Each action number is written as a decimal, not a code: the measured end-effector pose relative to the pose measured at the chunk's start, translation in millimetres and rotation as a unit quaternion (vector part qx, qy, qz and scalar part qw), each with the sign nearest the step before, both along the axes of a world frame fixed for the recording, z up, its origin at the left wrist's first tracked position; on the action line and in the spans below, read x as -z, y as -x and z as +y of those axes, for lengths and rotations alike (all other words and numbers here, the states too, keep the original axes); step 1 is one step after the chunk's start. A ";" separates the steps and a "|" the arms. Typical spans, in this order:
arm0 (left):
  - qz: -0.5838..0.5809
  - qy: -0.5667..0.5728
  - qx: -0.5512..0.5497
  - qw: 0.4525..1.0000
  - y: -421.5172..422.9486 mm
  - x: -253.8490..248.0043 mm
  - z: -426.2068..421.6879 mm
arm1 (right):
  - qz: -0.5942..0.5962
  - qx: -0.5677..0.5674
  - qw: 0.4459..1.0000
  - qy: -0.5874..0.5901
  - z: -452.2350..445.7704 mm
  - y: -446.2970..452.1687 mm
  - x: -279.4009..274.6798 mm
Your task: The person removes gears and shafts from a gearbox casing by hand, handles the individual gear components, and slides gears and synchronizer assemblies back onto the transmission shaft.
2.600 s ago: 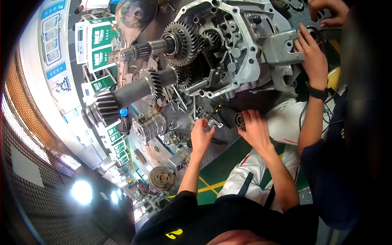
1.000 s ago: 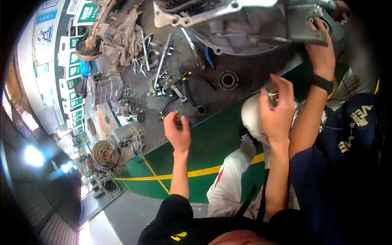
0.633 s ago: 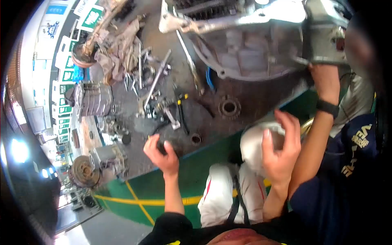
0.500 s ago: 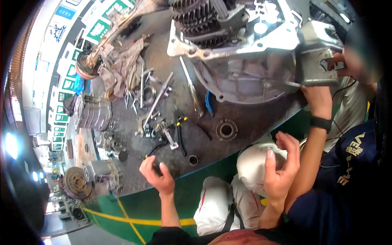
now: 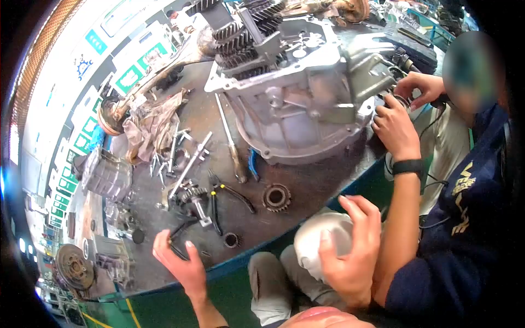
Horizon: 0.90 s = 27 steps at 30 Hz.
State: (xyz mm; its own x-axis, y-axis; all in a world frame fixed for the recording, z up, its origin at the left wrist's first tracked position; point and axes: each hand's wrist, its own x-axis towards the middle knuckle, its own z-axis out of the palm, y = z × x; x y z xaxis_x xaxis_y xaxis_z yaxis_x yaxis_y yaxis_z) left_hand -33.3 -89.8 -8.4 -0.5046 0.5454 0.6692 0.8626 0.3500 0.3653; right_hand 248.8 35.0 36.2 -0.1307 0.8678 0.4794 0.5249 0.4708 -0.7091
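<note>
My left hand [image 5: 179, 262] is over the bench's front edge, thumb and fingers apart, holding nothing. Closest to it are black-handled pliers [image 5: 179, 252], partly hidden by the fingers. My right hand [image 5: 353, 251] hovers in front of the bench with its fingers curved and spread, nothing between them. Behind that hand is a rounded white thing [image 5: 314, 240] whose kind I cannot make out. Between my hands on the bench lie a small toothed ring [image 5: 232, 240], a larger gear [image 5: 276, 198], a gear on a short shaft [image 5: 200, 208] and a second pair of pliers [image 5: 232, 198].
A large gearbox housing [image 5: 295, 120] with stacked gears [image 5: 240, 52] fills the back. At right, a co-worker's hands [image 5: 398, 128] work at the housing's end. A screwdriver [image 5: 235, 158], a rag [image 5: 150, 128], metal casings [image 5: 106, 175] and a round disc [image 5: 75, 267] are around the bench.
The view has shifted, so the bench things sit lower and farther left. Both my hands stay open. The co-worker's hands are now together at the housing's end.
</note>
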 end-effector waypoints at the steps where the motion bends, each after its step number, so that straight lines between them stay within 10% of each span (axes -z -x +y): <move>1: -0.009 0.016 -0.012 1.000 -3.1 -0.5 -1.3 | -0.019 -0.001 1.000 -0.011 -2.9 1.4 -1.2; 27: -0.068 -0.094 0.049 0.992 10.7 20.4 -12.2 | 0.251 -0.006 0.959 -0.129 -25.7 -22.4 32.3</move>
